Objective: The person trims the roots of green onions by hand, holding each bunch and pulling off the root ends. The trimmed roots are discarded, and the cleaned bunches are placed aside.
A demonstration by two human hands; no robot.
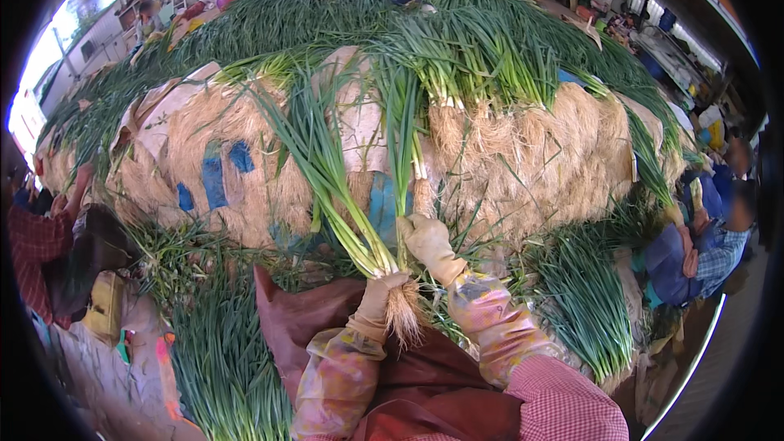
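Note:
My left hand, in a tan glove, is closed round the white lower stems of a bunch of green onions, just above its hanging pale roots. The leaves fan up and to the left. To the right, my right hand, also gloved, has its fingers curled at a green stalk; whether it grips it firmly is partly hidden. Beyond it, a few thin green onions lie with roots towards me. A large pile of green onions rises in front, roots facing me.
Trimmed-looking green onions lie in heaps at my left and right. A yellow container stands at the left. A person in plaid sits at the right, another at the left; several more are behind the pile.

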